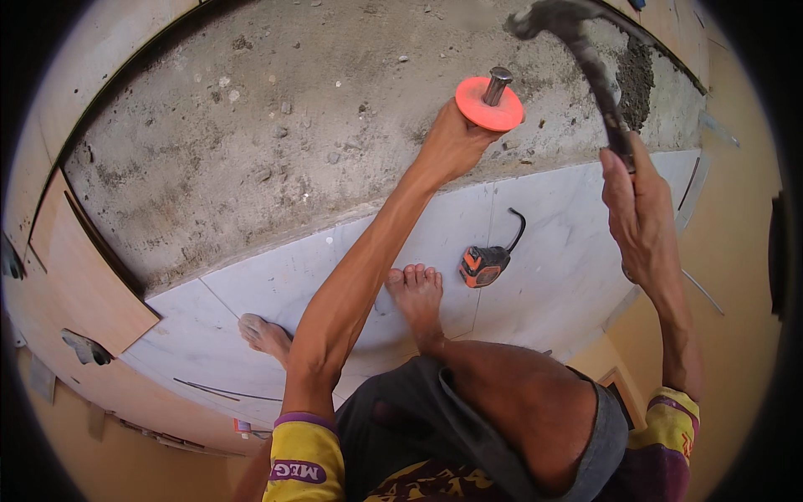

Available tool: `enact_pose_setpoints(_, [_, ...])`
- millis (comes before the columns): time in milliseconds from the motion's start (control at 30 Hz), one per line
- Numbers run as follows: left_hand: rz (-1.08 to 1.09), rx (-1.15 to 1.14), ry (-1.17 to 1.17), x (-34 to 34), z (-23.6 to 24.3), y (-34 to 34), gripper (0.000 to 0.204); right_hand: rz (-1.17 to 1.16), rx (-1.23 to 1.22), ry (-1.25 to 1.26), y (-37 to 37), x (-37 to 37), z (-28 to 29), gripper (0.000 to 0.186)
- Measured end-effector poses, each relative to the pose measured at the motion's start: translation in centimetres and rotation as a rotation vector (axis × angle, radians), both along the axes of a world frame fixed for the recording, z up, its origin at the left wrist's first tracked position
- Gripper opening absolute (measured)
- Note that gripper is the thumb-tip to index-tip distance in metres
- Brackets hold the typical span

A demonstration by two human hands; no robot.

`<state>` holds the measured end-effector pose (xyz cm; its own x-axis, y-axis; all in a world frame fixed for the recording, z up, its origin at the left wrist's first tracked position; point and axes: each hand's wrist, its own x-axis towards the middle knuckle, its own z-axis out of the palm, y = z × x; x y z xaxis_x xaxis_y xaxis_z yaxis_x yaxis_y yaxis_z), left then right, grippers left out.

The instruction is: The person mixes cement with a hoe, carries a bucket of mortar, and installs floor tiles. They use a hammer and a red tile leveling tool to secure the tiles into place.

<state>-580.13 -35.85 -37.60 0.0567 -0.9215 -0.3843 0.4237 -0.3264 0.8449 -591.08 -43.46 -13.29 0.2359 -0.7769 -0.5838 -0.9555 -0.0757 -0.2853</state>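
Observation:
My left hand (452, 144) is closed around a chisel (495, 88) with a round orange hand guard; its metal striking end points up toward me. The chisel's tip is hidden beneath the hand and guard, over the rough grey concrete surface (318, 92). To the right, my right hand (641, 209) grips the handle of a dark claw hammer (585, 63). The hammer is raised, its head up and to the right of the chisel, apart from it and slightly blurred.
Pale marble-look tiles (544, 243) lie under my bare feet. An orange and black tape measure (483, 266) with a strap rests on them. Small rubble dots the concrete, and dark crumbled mortar (636, 84) lies at far right. A wood-toned panel (100, 276) borders the left.

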Motion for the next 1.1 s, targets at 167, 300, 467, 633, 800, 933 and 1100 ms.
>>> enact_pose_setpoints(167, [-0.024, 0.037, 0.128, 0.9, 0.7, -0.7, 0.011, -0.289, 0.188, 0.041, -1.8, 1.4, 2.5, 0.038])
enact_pose_setpoints(300, [-0.136, 0.053, 0.097, 0.9, 1.2, -1.3, 0.013, -0.124, -0.034, -0.252, 0.1, -0.9, -1.2, 0.036])
enact_pose_setpoints(467, [-0.134, -0.087, -0.118, -0.8, 0.2, -2.7, 0.016, -0.208, 0.226, -0.112, 0.6, -2.5, -0.2, 0.035])
enact_pose_setpoints(633, [0.027, -0.042, 0.129, 0.0, 3.3, -3.9, 0.026, -0.547, -0.014, -0.318, 1.7, -2.9, 2.7, 0.033])
enact_pose_setpoints(800, [0.2, 0.045, 0.37, -6.1, 0.1, -4.7, 0.022, -0.68, -0.385, -0.231, 7.3, -13.2, -1.1, 0.032])
enact_pose_setpoints(933, [0.319, 0.128, 0.324, -8.0, -1.0, -5.6, 0.025, -0.703, -0.434, -0.053, 15.6, -19.9, -9.3, 0.035])
enact_pose_setpoints(1100, [0.039, 0.078, -0.22, -8.8, 1.1, -4.4, 0.053, -0.684, -0.483, 0.175, 24.1, -26.6, -14.5, 0.043])
